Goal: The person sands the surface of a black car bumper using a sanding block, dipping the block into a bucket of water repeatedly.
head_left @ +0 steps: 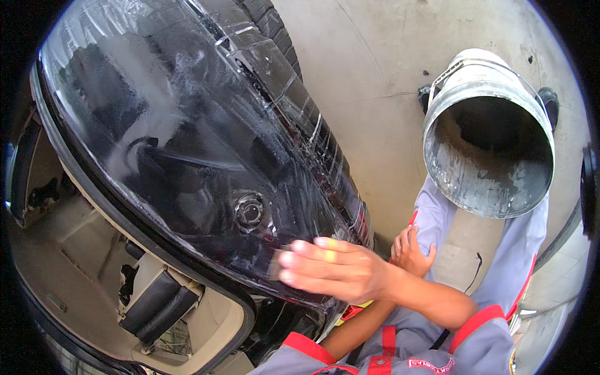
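My right hand (334,270) reaches across to the left with fingers stretched, blurred by motion. Its fingertips press a small thin brownish piece (275,262), which looks like sandpaper, against a black car body panel (187,119). The panel is wet and streaked with pale residue. Just beyond the fingertips is a round fitting (250,211) set in the panel. My left forearm passes beneath the right one. The left hand (411,252) rests on my grey trouser leg, fingers spread and holding nothing.
A whitish, stained bucket (490,150) with a wire handle stands between my legs, its inside dark. A tyre (269,28) lies past the panel's far edge. At left, the car's opening shows a beige interior (81,250) and a black padded part (159,306). Concrete floor (369,69) lies beyond.
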A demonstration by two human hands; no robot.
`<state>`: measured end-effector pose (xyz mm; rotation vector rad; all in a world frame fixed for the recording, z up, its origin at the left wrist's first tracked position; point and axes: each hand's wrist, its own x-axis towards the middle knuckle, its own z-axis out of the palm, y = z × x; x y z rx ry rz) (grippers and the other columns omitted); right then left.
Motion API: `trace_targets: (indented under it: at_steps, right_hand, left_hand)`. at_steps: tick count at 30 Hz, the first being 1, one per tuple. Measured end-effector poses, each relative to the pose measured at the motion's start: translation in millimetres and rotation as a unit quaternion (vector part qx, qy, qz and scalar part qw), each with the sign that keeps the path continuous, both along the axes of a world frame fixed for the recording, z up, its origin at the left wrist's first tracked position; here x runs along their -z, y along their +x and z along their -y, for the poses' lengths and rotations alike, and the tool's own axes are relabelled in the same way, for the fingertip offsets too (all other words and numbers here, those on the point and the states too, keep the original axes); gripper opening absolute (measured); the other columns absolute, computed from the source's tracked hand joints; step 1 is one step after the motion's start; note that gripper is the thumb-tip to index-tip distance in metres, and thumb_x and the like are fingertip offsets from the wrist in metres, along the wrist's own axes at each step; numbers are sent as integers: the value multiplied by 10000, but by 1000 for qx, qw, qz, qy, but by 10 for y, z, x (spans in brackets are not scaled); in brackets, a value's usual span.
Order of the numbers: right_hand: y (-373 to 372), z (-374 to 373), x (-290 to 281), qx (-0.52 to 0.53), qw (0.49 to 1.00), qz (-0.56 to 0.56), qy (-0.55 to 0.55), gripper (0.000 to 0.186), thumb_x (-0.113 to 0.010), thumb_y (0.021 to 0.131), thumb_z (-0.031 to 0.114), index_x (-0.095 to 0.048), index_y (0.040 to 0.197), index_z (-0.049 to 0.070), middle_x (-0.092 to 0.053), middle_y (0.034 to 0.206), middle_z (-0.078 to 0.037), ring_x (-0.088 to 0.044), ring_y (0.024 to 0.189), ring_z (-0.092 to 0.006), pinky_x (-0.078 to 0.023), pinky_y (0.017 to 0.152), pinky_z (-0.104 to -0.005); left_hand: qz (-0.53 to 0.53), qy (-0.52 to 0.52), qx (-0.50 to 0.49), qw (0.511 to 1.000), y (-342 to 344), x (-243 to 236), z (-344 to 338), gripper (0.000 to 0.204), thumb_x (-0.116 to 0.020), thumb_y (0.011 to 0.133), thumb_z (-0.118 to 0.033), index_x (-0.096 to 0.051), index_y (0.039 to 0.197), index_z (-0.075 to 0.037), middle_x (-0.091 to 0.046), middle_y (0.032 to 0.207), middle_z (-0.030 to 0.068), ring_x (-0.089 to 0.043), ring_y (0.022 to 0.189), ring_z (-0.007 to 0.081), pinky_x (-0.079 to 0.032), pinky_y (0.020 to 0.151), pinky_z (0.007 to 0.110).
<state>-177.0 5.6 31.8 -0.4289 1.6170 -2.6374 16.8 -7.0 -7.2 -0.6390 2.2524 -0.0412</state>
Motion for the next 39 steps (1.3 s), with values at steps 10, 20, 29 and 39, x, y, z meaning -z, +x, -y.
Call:
trace_targets:
  at_steps: [10, 20, 29, 39]
  right_hand:
    - [100, 81, -18, 39, 999, 30, 20, 435, -555, 957, 132, -628, 1380, 66, -594, 1469, -97, -512, 1411, -261, -393, 1165, -414]
    - [87, -20, -328, 15, 986, 157, 61, 399, -521, 975, 108, -653, 1347, 48, -579, 1476, -142, -536, 1391, -298, -421, 1126, -457]
    - [-167, -52, -463, -10, 978, 202, 53, 430, -483, 969, 34, -621, 1375, 0, -556, 1486, -187, -542, 1373, -355, -421, 1128, -483]
    - [-187, -8, -498, -2, 971, 229, 62, 426, -516, 962, 46, -626, 1370, -8, -557, 1482, -201, -568, 1353, -333, -409, 1133, -465]
  left_hand:
    - [14, 13, 9, 1000, -19, -26, 27, 698, -760, 789, -380, -552, 1355, -29, -566, 1350, 160, -559, 1218, 381, -470, 1003, 501]
    - [32, 8, 31, 999, -143, -39, 44, 673, -743, 808, -368, -549, 1360, -35, -561, 1356, 159, -568, 1201, 369, -474, 1002, 502]
    - [48, 13, -64, 997, -327, -93, -82, 719, -756, 783, -387, -529, 1374, -48, -541, 1342, 176, -492, 1266, 381, -415, 1046, 500]
    - [27, 18, -34, 999, -390, -70, -93, 709, -767, 778, -386, -532, 1349, -39, -546, 1317, 173, -501, 1242, 389, -420, 1025, 507]
